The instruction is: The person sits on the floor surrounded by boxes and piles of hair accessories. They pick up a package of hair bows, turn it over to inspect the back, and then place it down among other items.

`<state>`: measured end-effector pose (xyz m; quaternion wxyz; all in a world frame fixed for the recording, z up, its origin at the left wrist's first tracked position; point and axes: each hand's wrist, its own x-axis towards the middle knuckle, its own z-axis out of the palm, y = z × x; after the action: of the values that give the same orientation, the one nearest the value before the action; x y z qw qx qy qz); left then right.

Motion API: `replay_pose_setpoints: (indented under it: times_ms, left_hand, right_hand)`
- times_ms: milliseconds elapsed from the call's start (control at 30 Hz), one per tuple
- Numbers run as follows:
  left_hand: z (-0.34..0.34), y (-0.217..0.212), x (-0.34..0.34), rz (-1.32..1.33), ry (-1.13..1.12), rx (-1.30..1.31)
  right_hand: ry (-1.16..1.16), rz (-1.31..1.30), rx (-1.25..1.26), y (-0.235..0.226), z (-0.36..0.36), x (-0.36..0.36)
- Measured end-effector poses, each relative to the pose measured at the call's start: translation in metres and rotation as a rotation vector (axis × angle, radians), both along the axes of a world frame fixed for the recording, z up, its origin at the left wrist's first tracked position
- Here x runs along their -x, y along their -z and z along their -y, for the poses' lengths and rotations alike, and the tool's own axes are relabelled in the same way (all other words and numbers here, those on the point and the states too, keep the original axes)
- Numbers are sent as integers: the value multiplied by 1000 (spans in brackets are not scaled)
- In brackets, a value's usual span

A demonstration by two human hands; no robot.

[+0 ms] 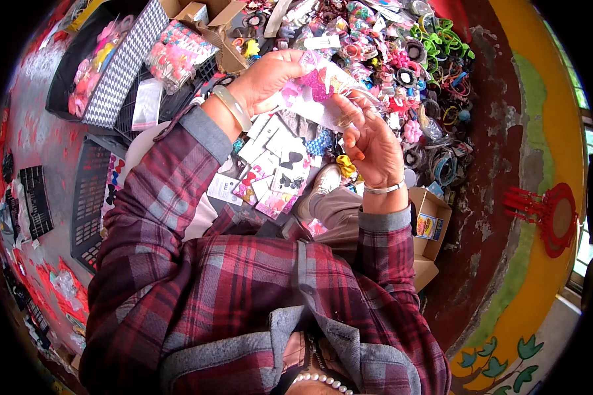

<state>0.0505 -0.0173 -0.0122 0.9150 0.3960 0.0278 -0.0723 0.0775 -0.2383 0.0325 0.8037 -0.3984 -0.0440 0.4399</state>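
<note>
My left hand (265,82), with a pale bangle at its wrist, is closed on the upper left edge of a white card (315,113). A glittery pink bow (319,84) shows on the card, which seems to sit in a clear plastic bag. At the card's right side my right hand (379,150) has its thumb and fingers curled together on the bag's edge. Below both hands, flat cards with bows (290,176) lie spread on the floor between my legs. A yellow scrunchie (346,166) is near my right wrist.
A large heap of hair accessories (402,72) fills the far side, with green bands (445,39) at its right. A houndstooth box (126,66) and a grey plastic crate (91,204) stand at left. An opened cardboard box (429,201) sits by my right forearm, near the painted wall (540,131).
</note>
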Motion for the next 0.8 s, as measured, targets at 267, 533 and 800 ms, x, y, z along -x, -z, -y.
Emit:
replay_pose_setpoints:
  times_ms: [267, 533, 800]
  left_hand:
    - [7, -10, 2, 127, -47, -24]
    - [11, -13, 4, 108, -51, -95]
    - [5, -18, 5, 129, -30, -24]
  right_hand:
    - [32, -39, 44, -9, -1, 2]
    - [5, -30, -20, -5, 5, -2]
    - [48, 33, 39, -6, 4, -1]
